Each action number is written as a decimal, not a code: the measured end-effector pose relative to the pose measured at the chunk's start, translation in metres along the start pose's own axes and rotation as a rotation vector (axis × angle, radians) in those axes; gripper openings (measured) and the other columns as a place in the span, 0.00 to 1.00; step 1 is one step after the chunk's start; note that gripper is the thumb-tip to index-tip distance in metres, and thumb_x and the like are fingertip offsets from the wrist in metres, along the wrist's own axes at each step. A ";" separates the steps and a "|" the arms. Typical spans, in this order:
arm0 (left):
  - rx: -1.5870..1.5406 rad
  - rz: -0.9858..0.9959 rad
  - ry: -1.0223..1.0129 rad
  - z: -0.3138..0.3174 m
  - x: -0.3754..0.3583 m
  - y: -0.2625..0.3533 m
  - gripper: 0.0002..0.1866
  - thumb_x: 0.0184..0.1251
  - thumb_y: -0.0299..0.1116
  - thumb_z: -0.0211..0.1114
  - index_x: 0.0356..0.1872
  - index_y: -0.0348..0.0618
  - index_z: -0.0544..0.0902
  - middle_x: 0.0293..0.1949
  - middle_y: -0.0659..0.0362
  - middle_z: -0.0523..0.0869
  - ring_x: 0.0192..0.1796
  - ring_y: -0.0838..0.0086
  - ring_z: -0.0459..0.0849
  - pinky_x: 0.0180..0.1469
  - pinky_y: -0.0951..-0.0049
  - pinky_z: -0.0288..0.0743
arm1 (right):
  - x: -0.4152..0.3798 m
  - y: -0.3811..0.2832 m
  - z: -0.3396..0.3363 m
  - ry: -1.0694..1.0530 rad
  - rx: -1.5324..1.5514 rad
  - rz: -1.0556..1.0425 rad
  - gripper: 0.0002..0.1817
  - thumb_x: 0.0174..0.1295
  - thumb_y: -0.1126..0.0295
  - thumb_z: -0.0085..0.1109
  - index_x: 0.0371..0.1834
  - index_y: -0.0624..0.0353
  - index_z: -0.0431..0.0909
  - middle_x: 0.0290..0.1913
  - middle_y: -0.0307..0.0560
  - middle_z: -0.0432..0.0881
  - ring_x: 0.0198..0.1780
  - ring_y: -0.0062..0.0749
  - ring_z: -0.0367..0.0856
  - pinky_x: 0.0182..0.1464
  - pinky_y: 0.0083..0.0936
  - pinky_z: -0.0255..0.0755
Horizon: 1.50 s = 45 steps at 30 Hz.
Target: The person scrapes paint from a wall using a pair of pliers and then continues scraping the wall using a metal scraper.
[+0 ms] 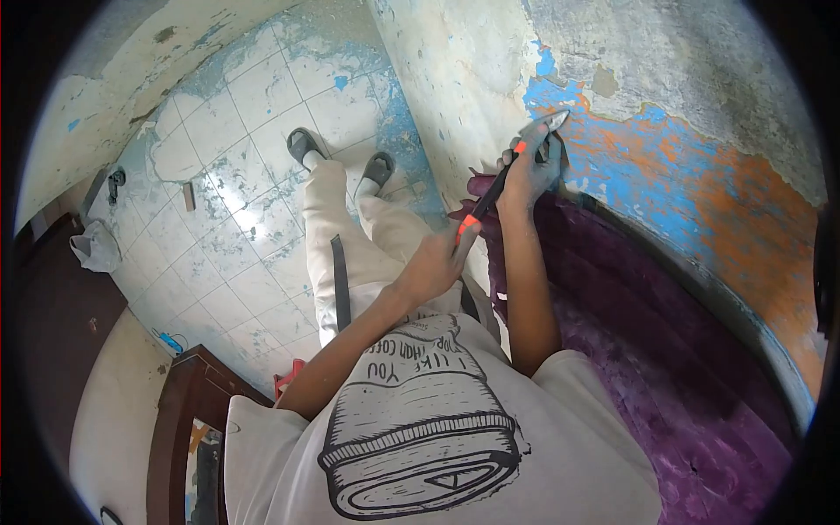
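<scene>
A long-handled scraper [492, 194] with a black handle and orange bands slants up to the right. Its metal blade [551, 121] lies against the wall [647, 166], where blue and orange paint is patchy and flaking beside bare grey plaster. My right hand [532, 173], dusted grey at the fingers, is closed around the handle just below the blade. Lower down, my left hand [437, 267] grips the rear end of the handle near the other orange band. Part of the left fingers is hidden behind the hand.
Purple cloth [630, 350] covers a long piece of furniture along the right wall. Paint-spotted white tiles [254, 157] make up the floor, with a small wooden piece [189, 196] on them. A plastic bag [94, 248] and brown wooden furniture [179, 402] are at left.
</scene>
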<state>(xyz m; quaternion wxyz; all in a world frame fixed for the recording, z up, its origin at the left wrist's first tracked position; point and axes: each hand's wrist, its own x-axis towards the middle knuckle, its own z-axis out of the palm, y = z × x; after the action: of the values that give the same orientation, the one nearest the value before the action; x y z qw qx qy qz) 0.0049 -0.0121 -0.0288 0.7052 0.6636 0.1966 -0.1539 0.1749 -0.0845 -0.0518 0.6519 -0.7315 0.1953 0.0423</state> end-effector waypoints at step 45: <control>0.290 0.002 0.106 -0.018 0.019 -0.009 0.29 0.80 0.51 0.49 0.30 0.32 0.79 0.19 0.43 0.78 0.24 0.49 0.80 0.29 0.56 0.69 | 0.006 0.022 0.024 -0.016 0.036 0.105 0.19 0.75 0.53 0.53 0.58 0.52 0.67 0.26 0.40 0.71 0.19 0.21 0.69 0.19 0.20 0.65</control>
<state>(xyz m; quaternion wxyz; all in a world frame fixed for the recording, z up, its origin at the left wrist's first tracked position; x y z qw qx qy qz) 0.0159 0.0062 -0.0461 0.5908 0.7658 0.2087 -0.1447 0.1773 -0.0638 -0.0783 0.6633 -0.7081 0.2290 0.0785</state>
